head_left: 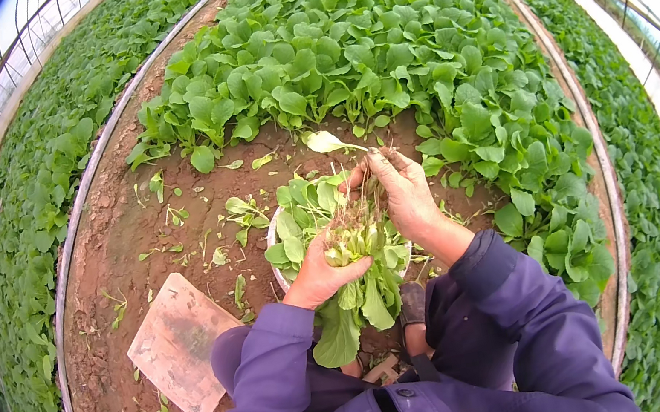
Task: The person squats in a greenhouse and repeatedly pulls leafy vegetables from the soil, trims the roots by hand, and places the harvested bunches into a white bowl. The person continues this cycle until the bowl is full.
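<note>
My left hand (326,271) is closed round a bunch of leafy green seedlings (360,305), with their roots pointing up and away from me and the leaves hanging toward me. Just above the roots, my right hand (402,191) pinches a single pale yellow-green leaf (329,141) by its stalk, along with some thin brown roots. Beneath both hands stands a round white container (273,237) heaped with picked leafy greens (298,208); the hands and the bunch hide part of it.
Dense leafy plants (333,63) grow ahead and to the right. A flat, dirt-stained board (180,346) lies on the reddish soil (117,252) at the left, among scattered loose leaves. Pale hoses or pipes (86,180) border the bed. My shoe (411,303) is beside the container.
</note>
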Action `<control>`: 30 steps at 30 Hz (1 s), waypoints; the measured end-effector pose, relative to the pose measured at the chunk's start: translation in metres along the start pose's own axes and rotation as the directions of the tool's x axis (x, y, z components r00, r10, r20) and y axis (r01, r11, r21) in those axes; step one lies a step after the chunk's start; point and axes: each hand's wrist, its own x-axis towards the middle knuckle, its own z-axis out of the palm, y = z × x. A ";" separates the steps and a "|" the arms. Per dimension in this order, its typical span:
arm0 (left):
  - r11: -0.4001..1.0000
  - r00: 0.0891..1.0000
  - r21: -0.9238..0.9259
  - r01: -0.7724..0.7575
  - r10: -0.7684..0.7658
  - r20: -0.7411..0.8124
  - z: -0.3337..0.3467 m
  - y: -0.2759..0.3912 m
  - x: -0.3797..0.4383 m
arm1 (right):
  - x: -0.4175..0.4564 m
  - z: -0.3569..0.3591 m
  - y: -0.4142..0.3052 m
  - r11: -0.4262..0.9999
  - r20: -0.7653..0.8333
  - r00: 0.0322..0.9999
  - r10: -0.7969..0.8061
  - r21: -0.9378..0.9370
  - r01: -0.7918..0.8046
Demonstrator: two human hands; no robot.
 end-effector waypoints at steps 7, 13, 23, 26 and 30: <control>0.983 1.000 0.183 0.006 -0.004 -0.012 -0.007 0.005 -0.012 | 0.032 -0.030 0.000 0.902 -0.165 0.965 -0.205 -0.414 0.121; 1.000 0.997 0.016 0.022 -0.020 -0.076 -0.024 0.012 -0.021 | 0.024 -0.039 0.006 0.143 0.079 0.995 0.061 -0.987 0.070; 0.997 0.998 -0.078 0.021 -0.026 -0.061 -0.038 0.010 -0.029 | 0.013 0.002 -0.008 0.989 0.151 0.985 0.077 -0.139 -0.056; 0.996 0.993 -0.088 -0.016 0.006 -0.117 -0.044 0.011 -0.028 | 0.019 -0.013 -0.014 0.915 0.120 0.988 -0.095 -0.380 0.134; 0.984 0.988 -0.168 -0.057 0.031 -0.150 -0.047 0.010 -0.029 | -0.008 0.015 -0.014 0.749 0.248 0.960 -0.127 -0.610 0.257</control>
